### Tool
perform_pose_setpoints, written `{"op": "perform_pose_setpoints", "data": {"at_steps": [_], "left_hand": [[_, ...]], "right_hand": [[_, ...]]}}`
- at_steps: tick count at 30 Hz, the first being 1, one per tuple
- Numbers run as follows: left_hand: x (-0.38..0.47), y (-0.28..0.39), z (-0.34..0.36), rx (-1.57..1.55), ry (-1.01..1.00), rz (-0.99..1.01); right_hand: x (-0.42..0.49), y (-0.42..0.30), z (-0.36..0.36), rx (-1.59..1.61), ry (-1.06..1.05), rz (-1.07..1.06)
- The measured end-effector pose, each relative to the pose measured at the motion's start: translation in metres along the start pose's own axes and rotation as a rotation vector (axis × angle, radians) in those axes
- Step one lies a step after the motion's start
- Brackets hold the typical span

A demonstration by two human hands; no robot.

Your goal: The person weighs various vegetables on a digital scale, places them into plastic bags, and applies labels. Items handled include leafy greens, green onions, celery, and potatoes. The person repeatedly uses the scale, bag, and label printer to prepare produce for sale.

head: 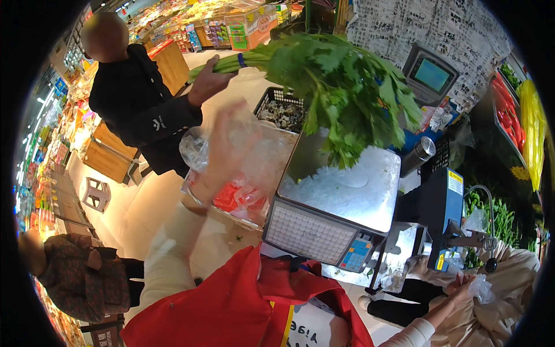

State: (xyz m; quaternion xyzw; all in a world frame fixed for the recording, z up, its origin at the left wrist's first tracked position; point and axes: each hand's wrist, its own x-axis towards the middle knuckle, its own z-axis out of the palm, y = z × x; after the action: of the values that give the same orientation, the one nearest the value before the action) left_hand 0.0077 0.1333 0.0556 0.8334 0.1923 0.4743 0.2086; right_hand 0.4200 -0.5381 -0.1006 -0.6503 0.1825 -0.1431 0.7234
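My left hand (223, 139) is raised over an open box (282, 160) holding clear and red plastic bags (238, 193). Motion blurs it, but its fingers look extended and I see nothing in it. Far to the right, my right hand (461, 291) grips a crumpled clear plastic bag (481, 288). A leafy celery bunch (334, 82), bound with a blue band (241, 60), hangs above the metal pan of a weighing scale (347, 191). Another person's hand (212, 82) has the celery by its stalks. The leaf tips overlap the pan; contact is unclear.
A person in a black jacket (138, 95) faces me across the box. Beside my right hand is a person in beige clothing (498, 295), near a blue bag-sealing device (448, 217). A metal flask (418, 156) and a display screen (431, 73) stand beyond the scale.
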Motion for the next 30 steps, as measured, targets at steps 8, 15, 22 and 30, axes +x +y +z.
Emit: {"op": "perform_pose_setpoints", "data": {"at_steps": [8, 15, 22, 30], "left_hand": [[0.121, -0.048, 0.047, 0.471, -0.333, 0.403], [0.070, -0.055, 0.150, 0.276, -1.169, 0.302], [0.029, -0.064, 0.169, 0.154, -1.365, 0.544], [0.024, -0.064, 0.153, 0.095, -1.228, 0.430]], "right_hand": [[-0.003, 0.028, -0.036, 0.150, -0.149, -0.405], [-0.119, 0.019, -0.045, -0.037, 0.135, -0.325], [-0.221, 0.030, -0.054, -0.041, 0.272, -0.195], [-0.269, 0.049, -0.051, -0.149, 0.280, -0.268]]}}
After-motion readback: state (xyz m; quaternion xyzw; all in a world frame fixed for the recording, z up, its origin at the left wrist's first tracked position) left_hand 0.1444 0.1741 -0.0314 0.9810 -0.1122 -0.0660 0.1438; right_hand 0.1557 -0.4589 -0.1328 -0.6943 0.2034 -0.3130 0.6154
